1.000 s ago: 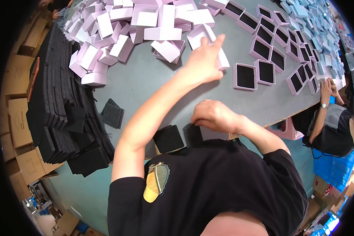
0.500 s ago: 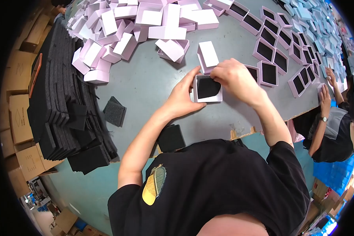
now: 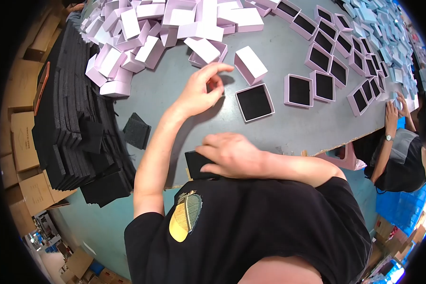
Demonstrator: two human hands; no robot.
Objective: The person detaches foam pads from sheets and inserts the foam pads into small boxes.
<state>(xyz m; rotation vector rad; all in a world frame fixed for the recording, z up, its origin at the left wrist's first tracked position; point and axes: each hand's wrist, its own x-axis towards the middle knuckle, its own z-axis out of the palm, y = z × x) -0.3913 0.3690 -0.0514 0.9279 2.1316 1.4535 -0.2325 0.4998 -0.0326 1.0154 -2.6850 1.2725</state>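
My left hand (image 3: 201, 90) is raised over the grey table, its fingers loosely bent and apart, holding nothing. It is nearest a pale pink box (image 3: 221, 47) with a white-faced piece (image 3: 202, 49) leaning on it. Low by my body, my right hand (image 3: 232, 154) reaches over a black foam pad (image 3: 194, 163) at the table edge, thumb and fingers apart; whether they touch the pad I cannot tell. Between the hands and the filled boxes lies a pink box with a black foam insert (image 3: 254, 102) flat inside it. An upright pink box (image 3: 250, 64) stands just behind it.
Stacks of black foam sheets (image 3: 75, 113) line the left side, with loose foam pieces (image 3: 137, 131) beside them. Pink boxes (image 3: 149, 49) pile up at the back. Several foam-filled boxes (image 3: 298, 91) stand at right, blue boxes (image 3: 374, 28) beyond. A co-worker (image 3: 402, 151) works at far right.
Both hands have left the box, whose foam insert now lies flat. My right hand has come down to the foam pad by my body; my left hand has moved up and left.
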